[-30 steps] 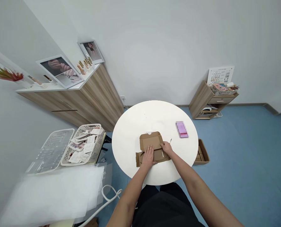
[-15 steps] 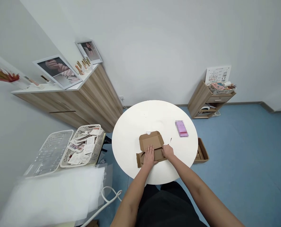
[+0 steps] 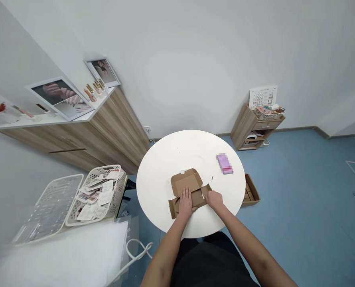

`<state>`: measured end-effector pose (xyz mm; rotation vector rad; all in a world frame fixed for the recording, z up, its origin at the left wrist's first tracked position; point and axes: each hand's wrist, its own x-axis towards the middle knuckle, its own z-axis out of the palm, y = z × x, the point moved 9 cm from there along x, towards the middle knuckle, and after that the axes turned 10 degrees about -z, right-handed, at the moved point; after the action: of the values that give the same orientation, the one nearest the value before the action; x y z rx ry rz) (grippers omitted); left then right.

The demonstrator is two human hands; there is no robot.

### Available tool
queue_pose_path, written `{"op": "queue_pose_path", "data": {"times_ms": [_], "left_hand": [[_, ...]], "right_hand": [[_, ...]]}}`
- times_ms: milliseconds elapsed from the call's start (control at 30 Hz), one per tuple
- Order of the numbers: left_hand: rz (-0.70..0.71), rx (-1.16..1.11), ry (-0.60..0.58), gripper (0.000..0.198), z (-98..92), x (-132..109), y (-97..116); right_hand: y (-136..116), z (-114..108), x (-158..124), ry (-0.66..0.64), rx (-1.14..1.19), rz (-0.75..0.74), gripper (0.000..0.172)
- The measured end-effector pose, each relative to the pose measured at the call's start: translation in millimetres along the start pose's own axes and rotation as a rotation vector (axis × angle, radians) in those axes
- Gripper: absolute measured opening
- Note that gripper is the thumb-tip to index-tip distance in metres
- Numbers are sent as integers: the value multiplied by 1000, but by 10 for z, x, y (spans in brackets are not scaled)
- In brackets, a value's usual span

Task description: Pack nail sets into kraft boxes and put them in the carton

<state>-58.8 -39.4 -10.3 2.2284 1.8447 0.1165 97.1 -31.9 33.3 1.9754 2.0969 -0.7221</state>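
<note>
Passage for the right hand (image 3: 215, 200) runs over the round white bench (image 3: 177, 155) to the pink packet (image 3: 224, 164), well apart from the cardboard mailer (image 3: 186, 181); beyond the bench rim, a white plastic basket (image 3: 120, 187) and a cardboard tray (image 3: 251, 191) stand on opposite sides.

From my remote feed I see a round white table (image 3: 165, 175) with a pixelated pink packet (image 3: 224, 164) lying on it. Off its right edge, a cardboard tray (image 3: 251, 191) holds small brown boxes on the blue floor (image 3: 300, 207). To my left, a white plastic basket (image 3: 96, 197) of printed cards sits beside a clear lattice tray (image 3: 50, 209). Beyond stands a wood-grain cabinet (image 3: 117, 131) displaying framed hand photographs (image 3: 59, 97).
</note>
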Motion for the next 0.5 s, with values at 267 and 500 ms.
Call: {"op": "queue_pose_path", "data": {"times_ms": [267,500], "left_hand": [[-26,17,-38,107,0,14,8],[-84,23,-116,114,-18,10,17]], "right_hand": [[-14,268,-26,-48,46,104,34],[-31,250,15,-82,86,149,30]]}}
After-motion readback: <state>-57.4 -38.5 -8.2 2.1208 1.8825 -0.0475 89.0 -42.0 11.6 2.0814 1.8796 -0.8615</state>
